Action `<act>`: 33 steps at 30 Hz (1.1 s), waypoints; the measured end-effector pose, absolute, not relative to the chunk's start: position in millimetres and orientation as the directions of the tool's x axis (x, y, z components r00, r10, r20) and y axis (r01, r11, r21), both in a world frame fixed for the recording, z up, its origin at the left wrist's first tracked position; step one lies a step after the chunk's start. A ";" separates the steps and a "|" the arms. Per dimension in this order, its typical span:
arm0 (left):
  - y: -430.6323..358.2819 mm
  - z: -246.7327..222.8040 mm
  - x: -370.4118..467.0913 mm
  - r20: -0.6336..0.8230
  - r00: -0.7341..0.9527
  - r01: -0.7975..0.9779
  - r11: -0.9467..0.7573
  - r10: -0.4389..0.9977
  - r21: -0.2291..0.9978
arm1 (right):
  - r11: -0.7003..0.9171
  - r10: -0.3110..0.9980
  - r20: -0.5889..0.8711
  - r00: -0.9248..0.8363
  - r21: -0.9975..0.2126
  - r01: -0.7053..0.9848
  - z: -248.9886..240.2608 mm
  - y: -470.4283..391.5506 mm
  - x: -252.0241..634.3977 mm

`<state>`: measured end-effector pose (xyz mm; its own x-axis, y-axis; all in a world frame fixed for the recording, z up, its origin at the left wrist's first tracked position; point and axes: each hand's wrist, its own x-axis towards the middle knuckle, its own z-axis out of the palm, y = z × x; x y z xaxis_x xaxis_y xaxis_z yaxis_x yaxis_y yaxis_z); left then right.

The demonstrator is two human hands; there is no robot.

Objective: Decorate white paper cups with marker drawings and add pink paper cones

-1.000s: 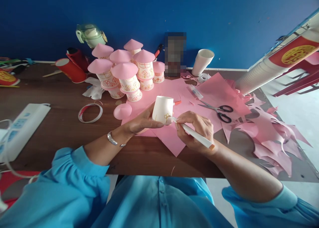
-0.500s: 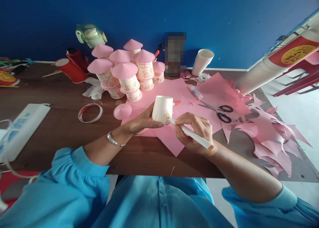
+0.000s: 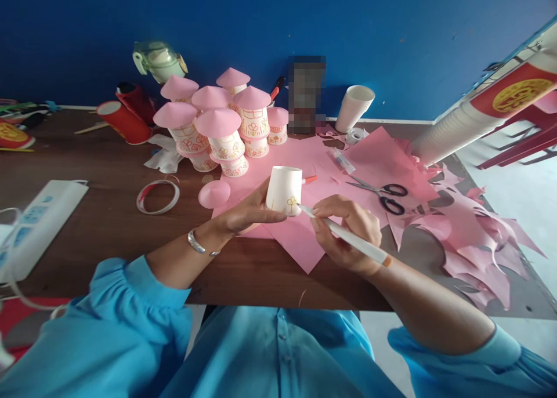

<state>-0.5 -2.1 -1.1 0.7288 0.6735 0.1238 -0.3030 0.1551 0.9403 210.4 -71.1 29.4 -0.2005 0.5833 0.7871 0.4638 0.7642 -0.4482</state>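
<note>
Slightly farther right than 0.5 s ago, the right hand (image 3: 350,235) has drawn back with its white marker (image 3: 363,246), whose orange-ended tail now reaches farther over the wrist; the left hand and the cup have barely shifted. The right hand grips the marker between thumb and fingers, its tip just beside the cup's lower right side; whether it touches cannot be told. The left hand (image 3: 250,209) grasps the white paper cup (image 3: 284,186), narrow end up, above the pink sheets (image 3: 304,256) on the table (image 3: 252,276). On the cup's lower part, near the tip, is a yellowish flower drawing (image 3: 292,203), with a short line of similar colour to its left. Beyond the left hand stands a group of decorated cups (image 3: 226,148) topped by 7 pink cones, and 1 loose pink cone (image 3: 214,194) lies in front of them. A tape roll (image 3: 176,196) rests farther left. Past the right hand, 1 pair of black-handled scissors (image 3: 395,205) lies partly open on pink paper, near a glue tube (image 3: 342,161) and many cut pink scraps (image 3: 474,241).
</note>
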 end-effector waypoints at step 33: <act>-0.8 -8.9 -3.3 0.084 0.731 -0.346 0.262 0.677 0.901 | 0.727 0.647 0.743 -0.171 -0.534 0.431 22.1 -65.4 212.2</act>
